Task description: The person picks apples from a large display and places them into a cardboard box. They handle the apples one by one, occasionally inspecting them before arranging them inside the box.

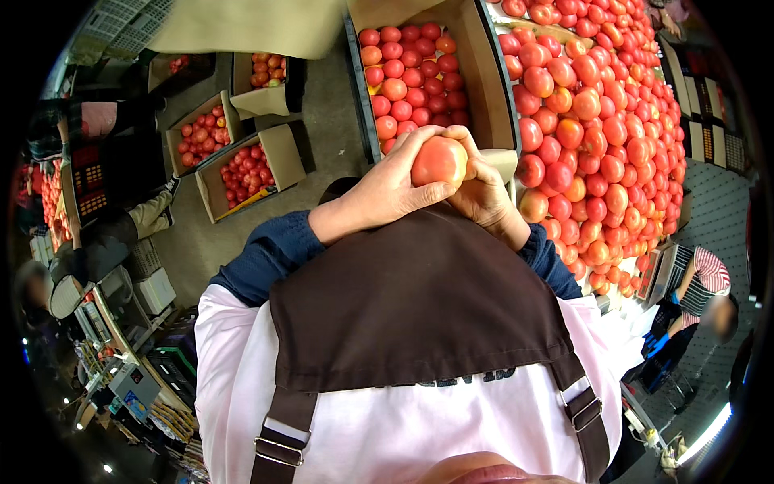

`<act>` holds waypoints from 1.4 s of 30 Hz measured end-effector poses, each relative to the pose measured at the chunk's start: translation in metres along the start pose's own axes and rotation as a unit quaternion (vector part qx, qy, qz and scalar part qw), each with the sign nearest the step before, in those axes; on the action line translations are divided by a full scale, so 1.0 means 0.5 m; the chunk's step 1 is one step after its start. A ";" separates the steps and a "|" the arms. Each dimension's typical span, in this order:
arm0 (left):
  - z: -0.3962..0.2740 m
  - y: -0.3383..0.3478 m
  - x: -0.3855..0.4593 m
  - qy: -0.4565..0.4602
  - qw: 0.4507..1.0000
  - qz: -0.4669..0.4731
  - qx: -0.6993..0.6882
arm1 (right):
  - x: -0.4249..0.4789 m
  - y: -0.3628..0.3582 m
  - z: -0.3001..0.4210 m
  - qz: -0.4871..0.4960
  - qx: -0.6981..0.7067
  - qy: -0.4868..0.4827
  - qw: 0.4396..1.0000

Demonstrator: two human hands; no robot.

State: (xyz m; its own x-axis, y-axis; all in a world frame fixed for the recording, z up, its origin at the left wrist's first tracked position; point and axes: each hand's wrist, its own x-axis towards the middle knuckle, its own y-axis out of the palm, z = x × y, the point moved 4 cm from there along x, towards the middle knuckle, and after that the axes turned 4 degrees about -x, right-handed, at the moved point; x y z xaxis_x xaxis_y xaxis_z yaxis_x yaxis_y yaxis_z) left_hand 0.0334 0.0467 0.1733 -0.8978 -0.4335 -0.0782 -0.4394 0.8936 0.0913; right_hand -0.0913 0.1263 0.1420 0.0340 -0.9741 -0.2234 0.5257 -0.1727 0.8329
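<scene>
A large pinkish-red tomato (pixel 436 160) sits between my two hands, just in front of my brown apron. My left hand (pixel 394 172) wraps its left side, thumb on the near side and fingers over the far side. On the other side, my right hand (pixel 488 192) holds it with curled fingers, partly hidden behind the fruit. Directly beyond my hands is a black crate lined with brown cardboard (pixel 488 78), holding many red tomatoes (pixel 413 77). To the right of the crate spreads a large heap of loose tomatoes (pixel 595 142).
Cardboard-lined crates of tomatoes (pixel 284 158) stand on the floor (pixel 329 115) to the left. A beige surface (pixel 254 27) lies blurred at the top. One person (pixel 701 284) with blue gloves is at the right; other people (pixel 66 284) are at the far left, near a cluttered bench (pixel 133 339).
</scene>
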 end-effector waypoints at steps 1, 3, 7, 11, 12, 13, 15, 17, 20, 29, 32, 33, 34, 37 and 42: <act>0.000 0.002 0.000 -0.001 1.000 -0.014 0.023 | -0.003 0.001 0.002 0.001 -0.006 -0.001 1.000; 0.004 0.006 0.004 0.003 0.997 -0.040 0.070 | -0.005 0.003 0.004 -0.030 -0.048 0.017 0.998; 0.068 0.002 0.005 -0.062 0.993 -0.064 0.073 | -0.003 -0.008 -0.006 -0.035 0.016 0.084 0.996; 0.068 0.018 0.025 -0.126 0.989 0.012 0.079 | -0.029 -0.065 0.000 -0.103 -0.001 0.104 0.989; 0.070 0.017 0.034 -0.158 0.986 0.031 0.042 | -0.042 -0.080 0.012 -0.100 0.013 0.118 0.988; 0.072 0.017 0.042 -0.190 0.981 0.046 0.005 | -0.054 -0.119 0.016 -0.137 0.000 0.101 0.985; 0.123 -0.030 0.062 -0.197 0.978 -0.063 0.003 | -0.091 -0.173 0.058 -0.116 0.017 0.056 0.991; 0.176 -0.103 0.085 -0.059 0.954 -0.218 0.198 | -0.157 -0.262 0.128 -0.184 -0.004 -0.025 0.982; 0.231 -0.185 0.100 -0.065 0.860 -0.361 0.355 | -0.307 -0.388 0.282 -0.321 0.049 -0.175 0.930; 0.360 -0.171 0.144 -0.108 0.845 -0.389 0.352 | -0.753 -0.631 0.671 -0.581 -0.116 -0.443 0.673; 0.345 -0.163 0.140 -0.137 0.826 -0.402 0.371 | -0.770 -0.659 0.681 -0.623 -0.141 -0.397 0.659; 0.341 -0.162 0.141 -0.137 0.824 -0.404 0.373 | -0.774 -0.671 0.681 -0.633 -0.153 -0.380 0.656; 0.350 -0.166 0.139 -0.133 0.826 -0.405 0.369 | -0.778 -0.680 0.682 -0.643 -0.166 -0.363 0.653; 0.351 -0.166 0.141 -0.139 0.822 -0.406 0.374 | -0.764 -0.691 0.705 -0.660 -0.301 -0.350 0.592; 0.342 -0.164 0.142 -0.159 0.811 -0.414 0.382 | -0.464 -0.491 0.604 -0.519 -0.483 -0.372 0.599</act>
State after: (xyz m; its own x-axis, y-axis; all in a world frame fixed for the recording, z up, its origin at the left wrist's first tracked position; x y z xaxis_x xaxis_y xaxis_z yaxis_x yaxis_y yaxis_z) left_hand 0.0107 -0.0377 -0.0097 -0.1984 -0.9782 -0.0613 -0.6316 0.1754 -0.7551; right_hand -0.4850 0.3508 0.1422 -0.9365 -0.2728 0.2202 0.1947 -0.9271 -0.3204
